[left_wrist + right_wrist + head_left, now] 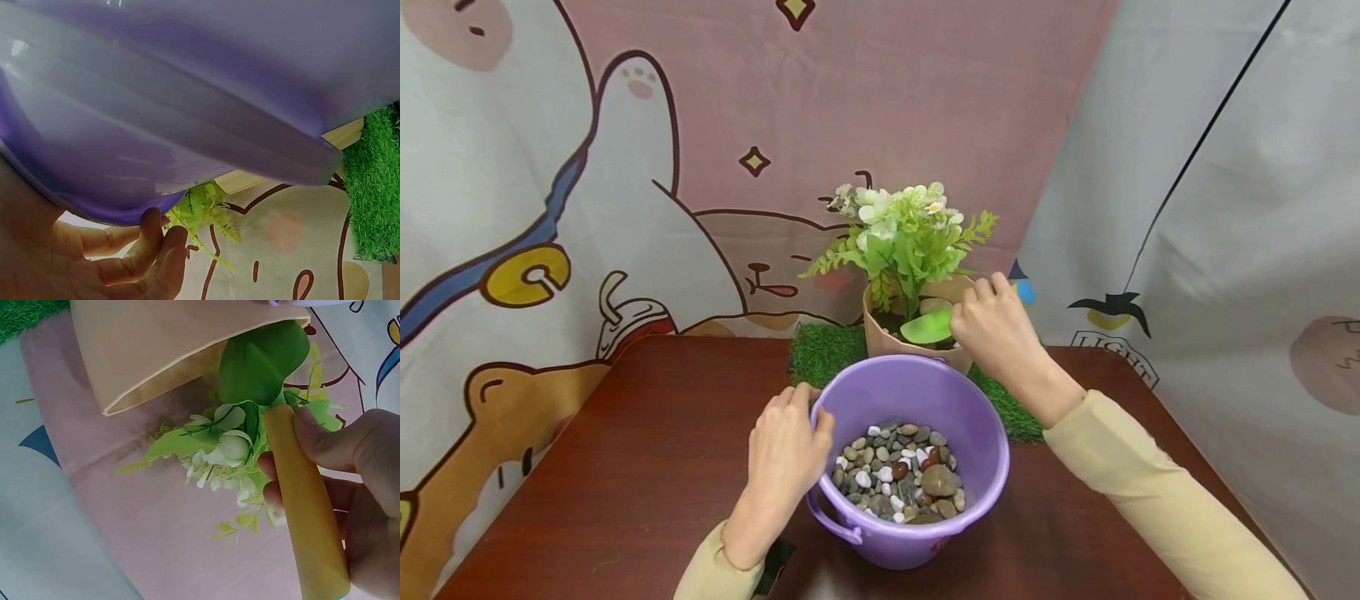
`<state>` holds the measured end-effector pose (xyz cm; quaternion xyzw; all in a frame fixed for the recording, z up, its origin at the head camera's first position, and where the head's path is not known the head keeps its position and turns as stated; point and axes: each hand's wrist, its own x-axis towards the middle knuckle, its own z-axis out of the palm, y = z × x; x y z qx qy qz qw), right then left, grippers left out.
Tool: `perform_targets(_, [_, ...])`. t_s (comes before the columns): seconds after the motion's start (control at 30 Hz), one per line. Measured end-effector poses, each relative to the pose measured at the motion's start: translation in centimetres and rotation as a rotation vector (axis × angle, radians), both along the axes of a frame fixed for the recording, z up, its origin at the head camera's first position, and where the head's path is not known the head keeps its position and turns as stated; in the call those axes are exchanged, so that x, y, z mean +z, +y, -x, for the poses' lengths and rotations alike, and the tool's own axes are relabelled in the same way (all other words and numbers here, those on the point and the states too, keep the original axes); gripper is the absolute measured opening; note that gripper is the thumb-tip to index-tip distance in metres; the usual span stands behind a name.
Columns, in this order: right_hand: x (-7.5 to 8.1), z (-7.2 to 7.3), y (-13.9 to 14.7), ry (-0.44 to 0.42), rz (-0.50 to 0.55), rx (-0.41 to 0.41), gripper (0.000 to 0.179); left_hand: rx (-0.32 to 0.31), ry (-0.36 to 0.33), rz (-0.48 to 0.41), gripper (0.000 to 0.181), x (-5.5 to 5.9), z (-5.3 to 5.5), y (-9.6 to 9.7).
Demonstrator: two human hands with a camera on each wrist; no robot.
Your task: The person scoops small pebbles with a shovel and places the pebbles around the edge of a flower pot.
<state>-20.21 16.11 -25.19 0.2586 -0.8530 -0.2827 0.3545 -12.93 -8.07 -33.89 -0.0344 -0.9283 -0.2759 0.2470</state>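
Note:
A purple bucket [910,542] stands on the table with pebbles [887,479] in grey, white and brown inside. My left hand [790,446] holds its left rim; in the left wrist view the fingers [150,244] bend at the bucket's edge. My right hand [996,325] grips the yellow handle [306,500] of a small shovel, its green blade [927,327] over the paper planter [880,337] behind the bucket. The right wrist view shows the blade [256,362] at the planter's opening. White flowers with green leaves [910,246] stand upright in the planter, a large stone beside them.
The planter stands on a mat of artificial grass [823,350] at the back of the brown table [685,433]. A cartoon-printed cloth [850,100] hangs directly behind. Something small and dark [775,562] lies by my left wrist.

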Motion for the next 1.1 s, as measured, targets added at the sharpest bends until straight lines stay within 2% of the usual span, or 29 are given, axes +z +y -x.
perform_targets(0.2, [-0.6,-0.8,0.7,0.045,0.062,0.014,0.030,0.000,-0.001,0.001,0.019,0.0,0.0,0.0])
perform_targets(0.33, [-1.0,-1.2,1.4,0.078,0.127,0.055,0.028,0.001,-0.001,0.003,0.019,0.1,0.0,0.0])
perform_targets(0.5, [-1.4,-1.9,2.3,0.129,0.192,0.144,0.017,0.001,-0.004,0.003,0.019,0.1,0.0,0.0])
perform_targets(0.7, [-1.4,-2.9,2.9,0.183,0.230,0.260,0.023,-0.001,-0.006,0.003,0.019,0.1,0.0,0.0])
perform_targets(0.9, [-1.8,-3.9,2.8,0.135,0.190,0.334,0.023,0.002,-0.017,0.002,0.020,0.2,-0.1,0.0])
perform_targets(1.1, [-2.7,-3.9,2.3,0.043,0.110,0.405,0.025,-0.003,-0.009,0.002,0.019,0.2,-0.1,0.1])
